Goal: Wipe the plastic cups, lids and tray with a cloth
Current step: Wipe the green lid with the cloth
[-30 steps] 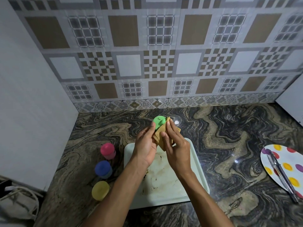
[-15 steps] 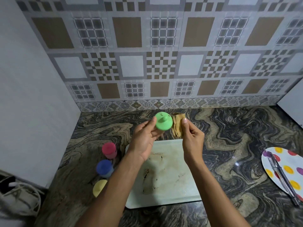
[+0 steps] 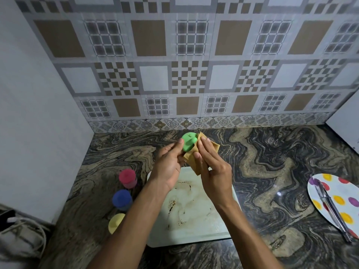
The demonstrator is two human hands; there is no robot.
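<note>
My left hand (image 3: 168, 164) grips a green plastic lid (image 3: 188, 141) with a small knob, held up above the far end of the tray. My right hand (image 3: 211, 167) holds a tan cloth (image 3: 196, 162) pressed against the lid's right side and underside. Below both hands lies a pale rectangular tray (image 3: 194, 226) with brown stains on it. Left of the tray stand a pink cup (image 3: 127, 177), a blue cup (image 3: 122, 199) and a yellow cup (image 3: 116, 223) in a row; my left forearm partly covers the yellow one.
A white plate (image 3: 338, 202) with coloured dots lies at the right with metal tongs (image 3: 330, 208) on it. The dark marbled counter (image 3: 272, 171) meets a tiled wall behind and a white panel (image 3: 35, 133) at the left. A bag (image 3: 17, 235) sits at the lower left.
Half a second ago my right hand held the cloth apart from the lid. Now the hands have come together and the cloth is against the green lid again.
</note>
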